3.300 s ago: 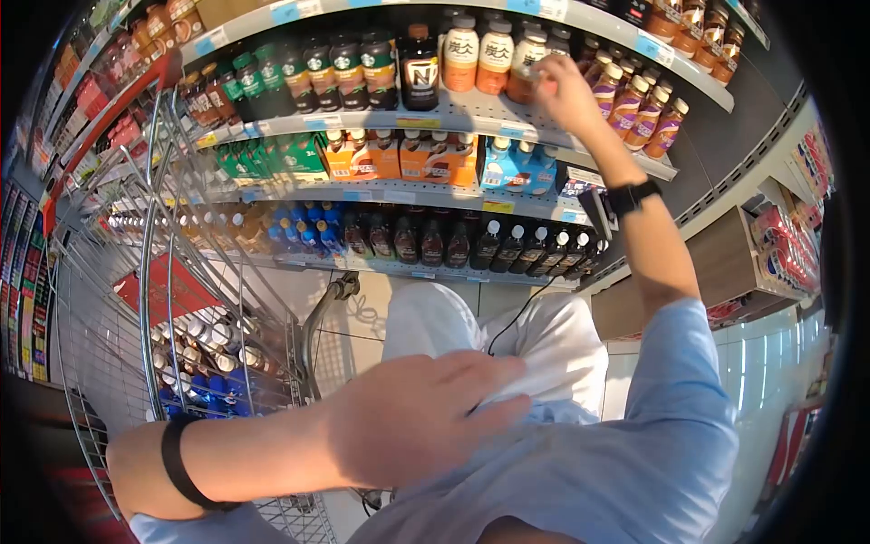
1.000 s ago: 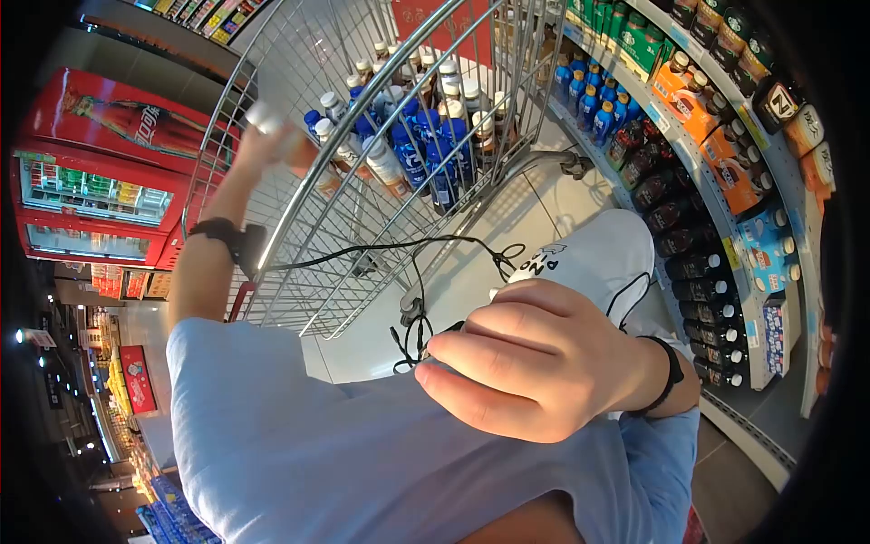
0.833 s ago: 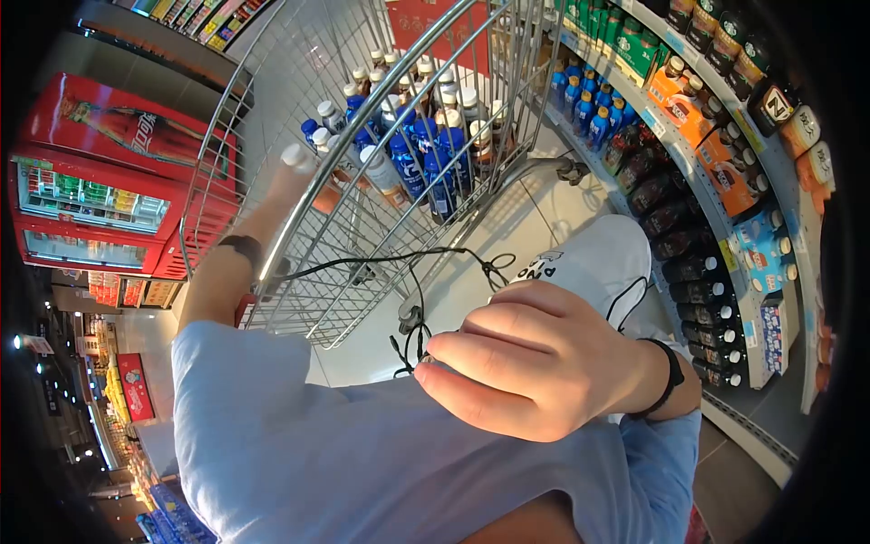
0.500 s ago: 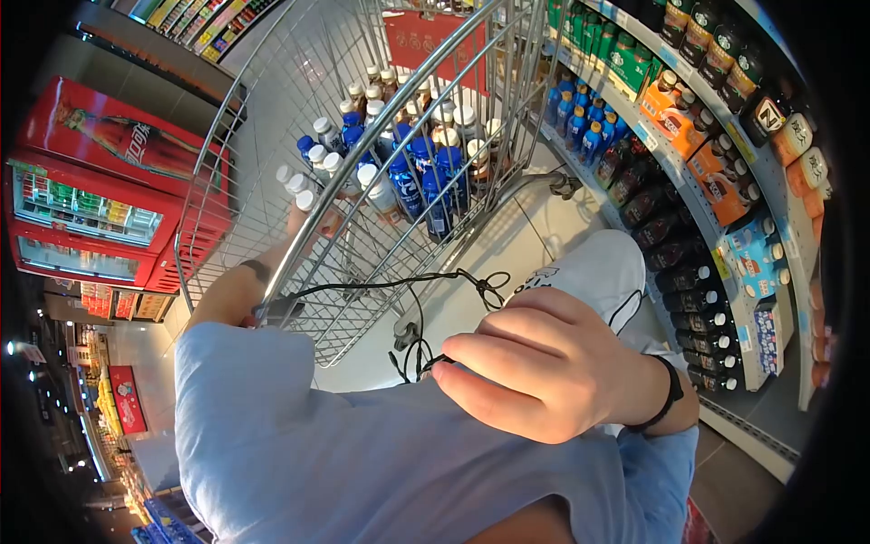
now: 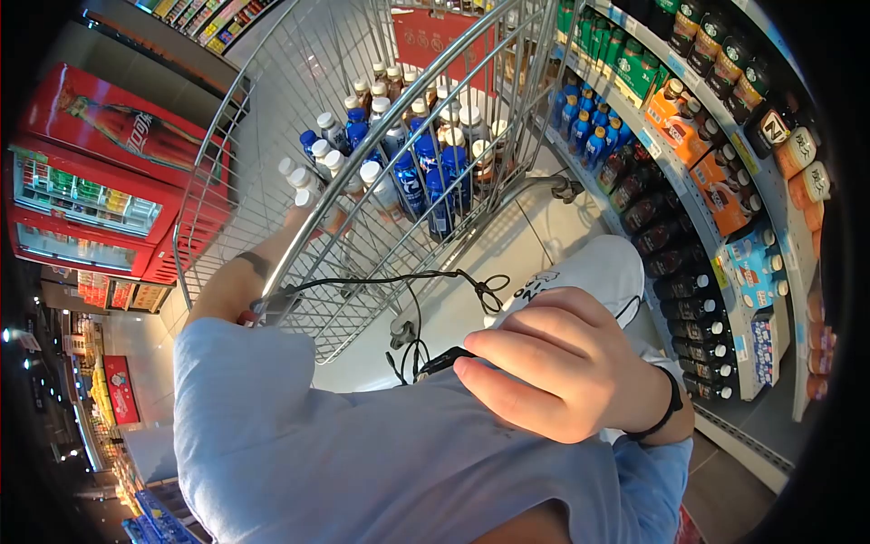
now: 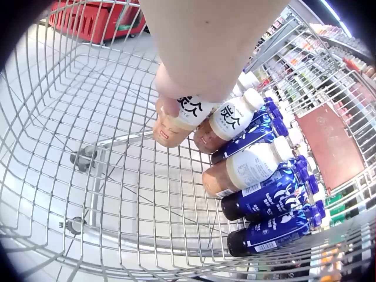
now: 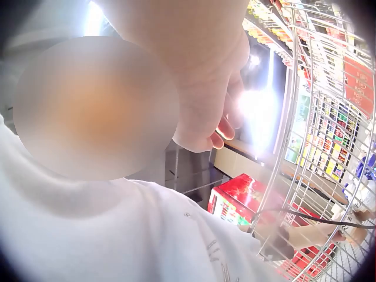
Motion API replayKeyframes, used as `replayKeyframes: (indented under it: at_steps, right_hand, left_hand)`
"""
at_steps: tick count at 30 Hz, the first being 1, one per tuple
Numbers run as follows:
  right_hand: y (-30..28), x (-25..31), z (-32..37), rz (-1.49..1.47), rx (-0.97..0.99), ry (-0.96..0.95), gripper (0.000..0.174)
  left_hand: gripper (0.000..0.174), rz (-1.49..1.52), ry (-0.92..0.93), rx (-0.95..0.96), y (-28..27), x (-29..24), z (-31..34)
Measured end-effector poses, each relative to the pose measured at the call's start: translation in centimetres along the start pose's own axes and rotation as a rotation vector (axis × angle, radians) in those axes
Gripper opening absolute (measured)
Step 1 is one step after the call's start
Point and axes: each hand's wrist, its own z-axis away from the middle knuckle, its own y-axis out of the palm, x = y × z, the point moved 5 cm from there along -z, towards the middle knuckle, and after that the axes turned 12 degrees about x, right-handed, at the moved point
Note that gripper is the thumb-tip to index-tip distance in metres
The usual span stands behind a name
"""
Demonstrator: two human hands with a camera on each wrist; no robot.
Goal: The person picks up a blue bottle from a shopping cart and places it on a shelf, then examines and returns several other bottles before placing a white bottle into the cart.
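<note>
In the left wrist view my left hand [image 6: 191,64] holds a drink bottle [image 6: 171,130] with a white upper label and an orange-brown lower part, low inside the wire shopping cart [image 5: 299,299]. A matching bottle [image 6: 226,124] leans right beside it, followed by dark blue bottles [image 6: 267,202] and another white-and-brown bottle [image 6: 249,169]. Cart bars partly cover this hand in the head view, where white caps [image 5: 305,198] show around it. My right hand [image 5: 566,367] stays before the chest, its fingers loosely bent and holding nothing.
Drink shelves [image 5: 666,154] curve along the right, with dark bottles [image 5: 698,326] at the bottom. A red drinks fridge [image 5: 109,172] stands at the left beyond the cart. A black cable [image 5: 381,279] hangs across the cart side, and a red panel [image 5: 444,41] sits at its far end.
My left hand first lowered the bottle from above the cart rim down among the others. Since half a second ago it has hardly moved. Earlier, the right hand was reaching to the shelf.
</note>
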Motion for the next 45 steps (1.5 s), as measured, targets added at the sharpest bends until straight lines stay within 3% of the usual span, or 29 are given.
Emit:
replayKeyframes:
  at_steps: [8,10,17,23,24,26,27,29,30,31,34,35,37,40,41,42,43,45]
  right_hand:
    - [-0.1,-0.1,0.3,-0.025,-0.045,0.017,0.016]
    - [-0.2,-0.1,0.6,-0.027,-0.030,0.013,0.027]
    - [-0.6,0.1,1.1,-0.010,-0.064,0.029,0.025]
    - [-1.4,0.2,1.9,0.005,-0.086,0.038,0.025]
    - [-1.5,0.2,2.1,0.012,-0.072,0.034,0.025]
    - [-1.9,0.3,2.5,0.027,-0.059,0.030,0.025]
    - [-2.0,0.3,2.7,0.029,-0.066,0.033,0.025]
    - [-2.2,0.0,2.9,0.035,-0.070,0.038,0.025]
    - [-2.3,-0.2,2.9,0.031,-0.071,0.022,0.024]
    - [-3.4,-0.3,3.7,0.080,-0.050,0.045,0.024]
    - [-5.1,0.1,5.1,0.139,0.007,0.073,0.022]
    - [-5.6,0.1,5.6,0.144,0.037,0.106,0.022]
    - [-6.5,0.3,7.0,0.215,-0.122,0.111,0.019]
    - [-9.4,1.8,8.8,0.389,-0.125,0.210,0.020]
    - [-11.3,1.3,9.8,0.428,-0.124,0.264,0.020]
    - [-12.3,1.4,10.6,0.418,-0.106,0.357,0.020]
    - [-13.2,1.5,11.3,0.439,-0.103,0.366,0.020]
    - [-15.1,0.4,13.1,0.560,-0.089,0.511,0.015]
  left_hand:
    - [0.053,-0.034,-0.019,0.084,0.8,-0.9,-0.2]
    - [0.052,-0.046,-0.028,0.110,0.9,-1.1,-0.3]
    - [0.049,-0.088,-0.043,0.212,0.8,-2.1,-0.4]
    - [0.046,-0.172,-0.105,0.386,-3.1,-3.7,-0.2]
    - [0.046,-0.254,-0.070,0.403,-4.5,-4.3,-0.4]
    - [0.045,-0.784,0.361,0.350,-8.5,-7.3,-1.1]
    - [0.045,-0.903,0.549,0.192,-11.1,-8.8,-1.2]
    - [0.035,-0.039,0.213,-0.019,-15.8,-15.2,4.2]
    - [0.036,-0.109,0.331,-0.118,-18.2,-17.4,4.6]
    - [0.034,-0.015,0.561,-0.223,-20.1,-24.8,8.1]
    - [0.034,0.023,0.862,-0.327,-20.3,-35.3,14.5]
    - [0.031,0.066,0.935,-0.306,-19.5,-38.8,16.0]
    - [0.028,-0.080,1.134,-0.234,-16.4,-45.3,21.3]
    - [0.020,0.006,1.378,0.099,-8.1,-51.1,27.3]
    - [0.020,-0.126,1.352,0.221,-4.9,-53.8,30.1]
    - [0.021,-0.302,1.381,0.265,-2.3,-54.7,31.3]
    - [0.022,-0.350,1.554,0.358,0.3,-55.1,31.6]
    - [0.022,-0.399,1.597,0.564,4.7,-55.2,31.9]
